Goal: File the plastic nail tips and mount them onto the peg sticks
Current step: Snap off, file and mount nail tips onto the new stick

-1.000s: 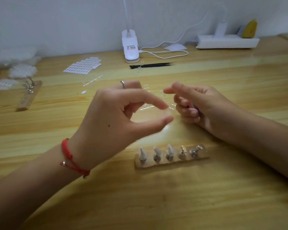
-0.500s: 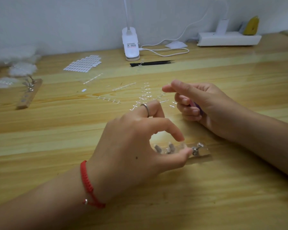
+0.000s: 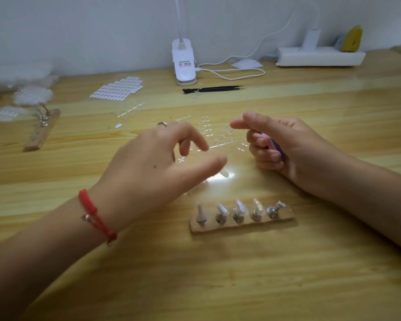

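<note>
With your left hand point(image 3: 153, 163) released and right hand point(image 3: 287, 144) grasping the file point(image 3: 276, 147), probably pinch the loose nail tip point(image 3: 224, 174) off the desk point(image 3: 310, 274) next.

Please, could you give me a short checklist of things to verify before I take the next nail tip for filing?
1. Left hand free: ok, fingers spread, holding nothing.
2. Purple nail file in the right hand: ok, fingers curled round it.
3. Small clear plastic nail tip ready: ok, it lies on the light wooden table beside the left thumb.
4. Flat wooden block with five metal peg sticks within view, near both hands: ok.
5. A bare peg available: cannot tell, the mounted tips are too clear to count.
</note>
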